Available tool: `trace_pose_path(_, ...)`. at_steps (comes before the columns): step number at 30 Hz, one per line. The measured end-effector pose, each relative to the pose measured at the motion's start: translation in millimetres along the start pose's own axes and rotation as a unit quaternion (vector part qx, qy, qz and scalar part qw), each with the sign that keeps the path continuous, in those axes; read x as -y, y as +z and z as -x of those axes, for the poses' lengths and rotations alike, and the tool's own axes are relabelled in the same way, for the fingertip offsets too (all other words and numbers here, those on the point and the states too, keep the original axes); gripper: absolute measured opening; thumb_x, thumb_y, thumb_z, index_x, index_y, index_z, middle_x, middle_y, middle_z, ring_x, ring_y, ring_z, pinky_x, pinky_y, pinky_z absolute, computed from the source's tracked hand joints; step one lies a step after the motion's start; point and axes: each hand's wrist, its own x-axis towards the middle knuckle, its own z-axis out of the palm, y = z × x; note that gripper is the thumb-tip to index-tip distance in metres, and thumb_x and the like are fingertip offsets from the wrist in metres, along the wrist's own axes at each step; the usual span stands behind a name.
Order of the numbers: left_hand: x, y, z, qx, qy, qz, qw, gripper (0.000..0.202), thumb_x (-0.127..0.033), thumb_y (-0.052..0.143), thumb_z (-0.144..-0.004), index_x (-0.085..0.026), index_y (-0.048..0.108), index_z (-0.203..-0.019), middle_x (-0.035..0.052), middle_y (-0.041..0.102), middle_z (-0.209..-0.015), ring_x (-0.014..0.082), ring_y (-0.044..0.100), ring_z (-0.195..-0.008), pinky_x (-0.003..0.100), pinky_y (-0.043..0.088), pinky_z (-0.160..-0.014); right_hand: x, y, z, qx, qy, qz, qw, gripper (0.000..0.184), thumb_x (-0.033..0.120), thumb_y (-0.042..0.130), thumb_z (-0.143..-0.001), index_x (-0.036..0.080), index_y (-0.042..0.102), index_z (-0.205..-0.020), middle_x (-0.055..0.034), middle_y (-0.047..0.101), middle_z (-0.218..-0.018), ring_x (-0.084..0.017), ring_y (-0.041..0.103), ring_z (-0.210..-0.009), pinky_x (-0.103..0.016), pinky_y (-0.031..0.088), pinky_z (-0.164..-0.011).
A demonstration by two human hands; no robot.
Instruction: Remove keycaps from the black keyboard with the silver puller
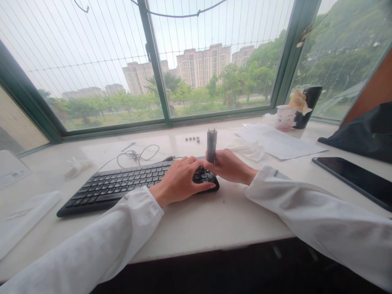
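Note:
My left hand [180,181] lies over the right end of a black computer keyboard [116,185], its fingers spread on the keys. My right hand [228,165] comes in from the right and wraps around the lower part of an upright grey cylinder [211,146]. The cylinder's base is hidden behind my fingers, at the keyboard's far edge. My two hands nearly meet there. Several small dark keycaps [192,139] lie in a row on the white desktop [208,222], beyond the keyboard.
A black cable [136,154] loops behind the keyboard. Printed papers [278,141], crumpled tissue [248,150], a white cup [284,117] and a black mug [308,107] stand to the right. A dark tablet [352,181] lies right. A window [153,61] runs along the desk's far edge.

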Motion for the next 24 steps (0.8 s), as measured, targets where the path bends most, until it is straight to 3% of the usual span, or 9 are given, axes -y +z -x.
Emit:
trace_pose_path(4, 3.6, 2.6, -1.0, -0.011, -0.006, 0.050, 0.999, 0.044, -0.064, 0.058, -0.084, -0.030, 0.064, -0.111, 0.0017, 0.064, -0.104, 0.0223, 0.059, -0.097, 0.034, 0.045, -0.082, -6.5, 2.0, 1.0, 0.000, -0.042, 0.004, 0.999, 0.035, 0.038, 0.048, -0.090, 0.019, 0.040, -0.062, 0.0058, 0.040, -0.054, -0.008, 0.034, -0.052, -0.023, 0.028, -0.054)
trace_pose_path(9, 6.5, 5.4, -1.6, -0.021, -0.010, 0.078, 0.997, 0.046, -0.065, 0.060, -0.081, -0.029, 0.068, -0.110, 0.0021, 0.065, -0.106, 0.0224, 0.060, -0.097, 0.035, 0.046, -0.085, -14.7, 4.7, 2.1, -0.005, -0.079, -0.020, 0.997, 0.041, 0.049, 0.041, -0.093, 0.019, 0.042, -0.065, 0.0053, 0.039, -0.056, -0.008, 0.035, -0.054, -0.023, 0.030, -0.055)
trace_pose_path(16, 8.5, 7.1, -2.8, -0.025, 0.005, 0.094, 0.995, 0.041, -0.061, 0.061, -0.082, -0.030, 0.071, -0.108, 0.0015, 0.068, -0.107, 0.0213, 0.062, -0.096, 0.034, 0.046, -0.089, -16.3, 6.3, 2.7, -0.024, -0.079, -0.036, 0.996, 0.044, 0.053, 0.042, -0.094, 0.019, 0.044, -0.066, 0.0048, 0.041, -0.056, -0.008, 0.038, -0.053, -0.023, 0.032, -0.055)
trace_pose_path(24, 7.6, 6.1, -3.4, -0.030, -0.005, 0.147, 0.989, 0.038, -0.056, 0.069, -0.079, -0.026, 0.072, -0.101, 0.0030, 0.070, -0.105, 0.0219, 0.063, -0.098, 0.033, 0.047, -0.090, -17.8, -12.4, -4.8, 0.092, -0.062, -0.040, 0.993, 0.041, 0.057, 0.047, -0.093, 0.018, 0.055, -0.081, 0.0007, 0.062, -0.061, -0.012, 0.053, -0.056, -0.024, 0.038, -0.057)
